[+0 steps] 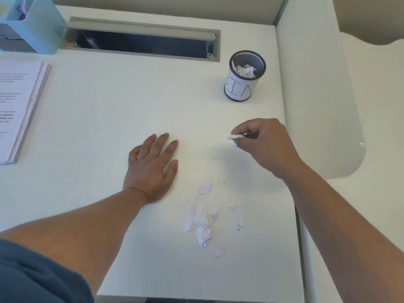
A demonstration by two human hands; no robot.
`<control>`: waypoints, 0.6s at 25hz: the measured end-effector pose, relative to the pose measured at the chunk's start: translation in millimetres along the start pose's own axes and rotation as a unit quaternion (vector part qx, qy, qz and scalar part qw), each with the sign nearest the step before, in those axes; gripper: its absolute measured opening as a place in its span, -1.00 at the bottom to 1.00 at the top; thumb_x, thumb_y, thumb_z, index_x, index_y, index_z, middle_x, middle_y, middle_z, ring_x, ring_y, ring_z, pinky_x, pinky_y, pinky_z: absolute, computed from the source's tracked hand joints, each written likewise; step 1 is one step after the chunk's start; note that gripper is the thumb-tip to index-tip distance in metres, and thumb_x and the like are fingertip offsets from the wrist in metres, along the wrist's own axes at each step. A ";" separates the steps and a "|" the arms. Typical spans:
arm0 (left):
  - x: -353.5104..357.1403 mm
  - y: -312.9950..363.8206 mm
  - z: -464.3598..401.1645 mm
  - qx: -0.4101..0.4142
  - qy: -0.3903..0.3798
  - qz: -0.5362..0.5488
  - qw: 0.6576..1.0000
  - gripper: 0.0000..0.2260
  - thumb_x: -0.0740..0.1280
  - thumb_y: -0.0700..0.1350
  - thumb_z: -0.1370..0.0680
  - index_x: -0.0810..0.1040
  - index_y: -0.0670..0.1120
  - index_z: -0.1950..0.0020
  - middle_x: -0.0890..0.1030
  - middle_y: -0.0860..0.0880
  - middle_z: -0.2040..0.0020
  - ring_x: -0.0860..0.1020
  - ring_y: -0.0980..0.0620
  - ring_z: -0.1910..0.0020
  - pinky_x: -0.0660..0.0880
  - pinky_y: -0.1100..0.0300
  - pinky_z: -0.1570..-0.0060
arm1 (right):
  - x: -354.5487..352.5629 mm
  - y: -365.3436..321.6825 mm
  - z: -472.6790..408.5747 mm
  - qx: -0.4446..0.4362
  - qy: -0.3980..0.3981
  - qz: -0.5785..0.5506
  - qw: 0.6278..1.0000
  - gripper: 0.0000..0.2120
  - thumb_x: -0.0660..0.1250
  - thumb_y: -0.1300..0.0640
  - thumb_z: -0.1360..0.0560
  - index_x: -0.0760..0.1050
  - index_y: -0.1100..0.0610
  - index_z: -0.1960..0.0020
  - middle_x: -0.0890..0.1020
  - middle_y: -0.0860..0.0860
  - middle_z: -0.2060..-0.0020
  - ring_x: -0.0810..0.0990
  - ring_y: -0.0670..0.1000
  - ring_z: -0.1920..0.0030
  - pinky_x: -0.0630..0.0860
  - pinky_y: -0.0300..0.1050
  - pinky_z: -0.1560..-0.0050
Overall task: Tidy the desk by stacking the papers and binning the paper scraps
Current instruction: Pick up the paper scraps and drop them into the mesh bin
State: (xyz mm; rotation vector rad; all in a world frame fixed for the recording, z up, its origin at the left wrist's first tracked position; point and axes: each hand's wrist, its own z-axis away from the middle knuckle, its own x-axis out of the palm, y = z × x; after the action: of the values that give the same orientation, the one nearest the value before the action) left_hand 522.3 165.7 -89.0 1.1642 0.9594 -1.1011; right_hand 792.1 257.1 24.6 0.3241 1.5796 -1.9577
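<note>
At the far left of the white tabletop point(109, 110) lies your stack of printed white papers point(19, 110), already squared up, its left part cut off by the frame edge. Behind it stands a pale blue plastic desk organiser point(37, 29), also partly out of view, and further along the back runs a grey cable-tray slot point(142, 40).

Your left hand point(153, 167) rests flat on the tabletop, fingers straight and spread, holding nothing. Just right of its wrist and nearer to you lies the loose cluster of torn white paper scraps point(202, 224), a few with print on them; the pale ones blend into the surface, so how many remain is hard to tell.

Your right hand point(262, 145) hovers above the tabletop with its fingers curled, pinching a small white paper scrap point(235, 136) at the fingertips. Whether a second bit is tucked under it is not clear.

The black wire-mesh cup with a white paper label reading BIN point(244, 77) stands upright, directly beyond your right hand and slightly to its left, well apart from it, with crumpled scraps already inside. The move likely needs a forward reach until the pinch is over the cup's rim. Your right hand is much the nearer one; the left lies further away.
</note>
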 end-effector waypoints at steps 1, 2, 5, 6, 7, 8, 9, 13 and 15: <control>-0.1 -0.4 0.2 0.000 0.000 -0.002 1.000 -0.48 -0.08 0.20 -0.66 0.13 0.19 -0.64 0.05 0.12 -0.67 -0.06 0.00 -0.65 -0.12 0.04 -0.51 | -6.7 -7.8 -13.0 -0.011 0.032 -0.009 0.999 -0.93 0.47 0.20 -0.51 0.71 0.08 0.13 0.68 -0.03 0.30 0.47 -0.21 0.51 0.27 -0.40 0.52; -0.3 -0.6 -0.3 0.000 -0.001 -0.004 1.000 -0.48 -0.08 0.20 -0.66 0.13 0.19 -0.64 0.05 0.12 -0.67 -0.06 0.00 -0.65 -0.12 0.05 -0.51 | -13.4 -15.0 -27.9 -0.026 0.068 -0.009 0.997 -0.93 0.48 0.20 -0.50 0.70 0.07 0.12 0.68 -0.04 0.30 0.47 -0.22 0.50 0.29 -0.41 0.49; -0.5 -0.7 -1.2 0.002 -0.002 -0.006 1.000 -0.48 -0.09 0.20 -0.66 0.12 0.20 -0.64 0.04 0.12 -0.67 -0.06 0.00 -0.65 -0.13 0.05 -0.51 | -28.8 -32.3 -75.7 -0.077 0.171 0.019 0.982 -0.89 0.46 0.20 -0.46 0.70 0.00 0.12 0.68 -0.09 0.27 0.51 -0.23 0.37 0.41 -0.35 0.30; -0.6 -0.6 -1.3 0.003 -0.003 -0.006 1.000 -0.48 -0.09 0.20 -0.66 0.12 0.20 -0.64 0.04 0.12 -0.67 -0.06 0.00 -0.65 -0.13 0.05 -0.51 | -32.2 -36.2 -90.5 -0.089 0.186 0.033 0.978 -0.90 0.46 0.19 -0.45 0.69 0.00 0.12 0.67 -0.08 0.25 0.52 -0.18 0.33 0.42 -0.34 0.27; -0.5 -1.3 -1.5 0.003 -0.004 -0.007 1.000 -0.48 -0.09 0.21 -0.66 0.12 0.20 -0.64 0.04 0.12 -0.67 -0.06 0.00 -0.65 -0.14 0.06 -0.51 | -34.0 -39.1 -104.2 -0.097 0.193 0.051 0.975 -0.90 0.45 0.19 -0.46 0.69 0.00 0.12 0.65 -0.09 0.25 0.52 -0.16 0.31 0.42 -0.35 0.26; -0.3 -1.7 -1.8 0.004 -0.003 -0.007 1.000 -0.48 -0.09 0.21 -0.66 0.12 0.20 -0.64 0.04 0.12 -0.67 -0.06 0.00 -0.65 -0.14 0.06 -0.51 | -34.6 -39.8 -116.9 -0.102 0.195 0.071 0.973 -0.90 0.44 0.20 -0.46 0.69 0.01 0.12 0.62 -0.12 0.27 0.52 -0.16 0.30 0.39 -0.39 0.26; 0.1 -2.0 -1.6 0.005 -0.002 -0.007 1.000 -0.48 -0.09 0.21 -0.67 0.12 0.20 -0.64 0.05 0.12 -0.67 -0.06 0.00 -0.65 -0.15 0.06 -0.51 | -33.8 -39.5 -127.5 -0.102 0.193 0.089 0.972 -0.89 0.42 0.21 -0.47 0.69 0.02 0.12 0.60 -0.15 0.28 0.51 -0.15 0.30 0.38 -0.40 0.27; 0.8 -3.0 -1.4 0.005 0.001 -0.005 1.000 -0.48 -0.08 0.21 -0.67 0.14 0.20 -0.64 0.06 0.12 -0.67 -0.03 -0.01 -0.65 -0.15 0.07 -0.51 | -29.5 -35.6 -155.0 -0.105 0.175 0.139 0.969 -0.86 0.39 0.26 -0.49 0.70 0.10 0.06 0.59 -0.12 0.23 0.55 -0.03 0.18 0.37 -0.40 0.25; 1.2 -2.7 -1.4 0.006 0.004 -0.005 1.000 -0.48 -0.09 0.21 -0.67 0.14 0.20 -0.64 0.07 0.12 -0.67 -0.03 -0.01 -0.65 -0.15 0.06 -0.51 | -29.5 -35.0 -160.3 -0.104 0.162 0.167 0.967 -0.79 0.35 0.30 -0.49 0.70 0.11 -0.03 0.63 -0.06 0.11 0.53 -0.02 0.12 0.35 -0.40 0.23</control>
State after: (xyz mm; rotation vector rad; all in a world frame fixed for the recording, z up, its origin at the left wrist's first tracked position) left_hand 519.8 166.8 -90.9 1.1762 0.9660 -1.1120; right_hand 767.0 421.9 26.3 0.8009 1.7786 -1.5207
